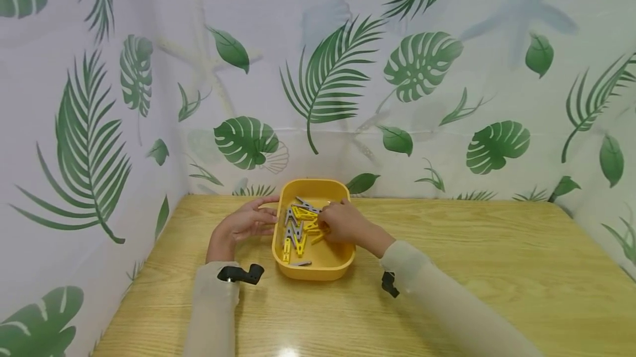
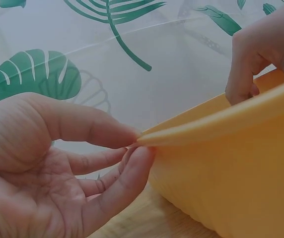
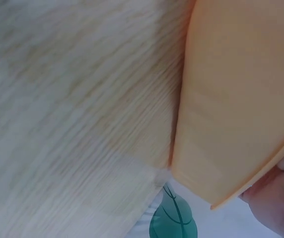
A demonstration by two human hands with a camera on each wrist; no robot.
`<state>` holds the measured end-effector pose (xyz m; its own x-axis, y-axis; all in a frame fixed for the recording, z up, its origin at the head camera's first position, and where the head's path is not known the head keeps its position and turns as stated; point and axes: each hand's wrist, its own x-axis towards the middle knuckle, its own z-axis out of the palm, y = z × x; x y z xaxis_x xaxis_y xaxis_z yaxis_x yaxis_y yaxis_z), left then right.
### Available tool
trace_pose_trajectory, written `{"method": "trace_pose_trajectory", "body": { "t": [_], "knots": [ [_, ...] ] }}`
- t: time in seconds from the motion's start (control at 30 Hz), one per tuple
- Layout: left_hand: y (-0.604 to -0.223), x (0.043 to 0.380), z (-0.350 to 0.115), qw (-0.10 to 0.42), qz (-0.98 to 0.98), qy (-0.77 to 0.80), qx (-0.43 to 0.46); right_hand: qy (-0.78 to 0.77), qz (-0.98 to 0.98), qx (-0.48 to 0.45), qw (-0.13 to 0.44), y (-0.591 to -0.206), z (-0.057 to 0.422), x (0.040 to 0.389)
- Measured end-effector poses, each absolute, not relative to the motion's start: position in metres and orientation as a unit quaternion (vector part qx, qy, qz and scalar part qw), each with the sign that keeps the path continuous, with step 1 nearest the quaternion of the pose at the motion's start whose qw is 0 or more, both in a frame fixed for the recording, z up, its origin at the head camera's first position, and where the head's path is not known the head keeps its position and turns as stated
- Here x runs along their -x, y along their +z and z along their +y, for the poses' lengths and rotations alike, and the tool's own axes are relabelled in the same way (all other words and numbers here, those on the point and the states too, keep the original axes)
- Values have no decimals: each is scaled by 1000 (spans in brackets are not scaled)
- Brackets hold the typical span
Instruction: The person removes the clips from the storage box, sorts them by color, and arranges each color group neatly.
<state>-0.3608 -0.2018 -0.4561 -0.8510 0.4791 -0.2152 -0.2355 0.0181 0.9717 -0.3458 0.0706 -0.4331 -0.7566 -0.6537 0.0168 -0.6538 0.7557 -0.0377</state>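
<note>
A yellow plastic basin (image 1: 318, 274) stands on the table near the wall, with several yellow and grey clothespins (image 1: 300, 244) loose inside, mostly toward its left side. My left hand (image 1: 250, 219) is at the basin's left edge. In the left wrist view, thumb and fingertips of the left hand (image 2: 82, 158) pinch the basin's rim (image 2: 221, 121). Over the right wall, my right hand (image 1: 345, 222) reaches in with bent fingers among the clothespins. Its fingertips are hidden, so whether it grips a clothespin cannot be seen. The right wrist view shows mainly the basin's outer wall (image 3: 231, 99).
The wood-grain table (image 1: 462, 257) extends to both sides of the basin and in front of it. Behind it hangs a white sheet with green leaves (image 1: 338, 81), close to the basin's far end. Another leaf-printed sheet (image 1: 89, 142) borders the table's left side.
</note>
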Motion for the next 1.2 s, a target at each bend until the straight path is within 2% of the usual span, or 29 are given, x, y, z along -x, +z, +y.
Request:
{"method": "trace_pose_trajectory", "body": {
  "t": [0.17,0.27,0.57,0.87,1.0,1.2],
  "knots": [
    [-455,361,-198,257,666,693,-99,38,-939,-342,-8,-427,74,344],
    [-454,361,-197,256,665,695,-97,62,-935,-349,9,-419,77,339],
    [-453,363,-195,253,671,692,-86,108,-912,-376,122,-398,95,325],
    [-456,360,-197,247,678,687,-80,97,-879,-373,282,-393,130,321],
    [-457,360,-198,245,681,685,-83,89,-869,-362,326,-394,150,324],
    [-459,360,-199,247,678,686,-92,72,-867,-334,362,-405,179,331]
  ]
}}
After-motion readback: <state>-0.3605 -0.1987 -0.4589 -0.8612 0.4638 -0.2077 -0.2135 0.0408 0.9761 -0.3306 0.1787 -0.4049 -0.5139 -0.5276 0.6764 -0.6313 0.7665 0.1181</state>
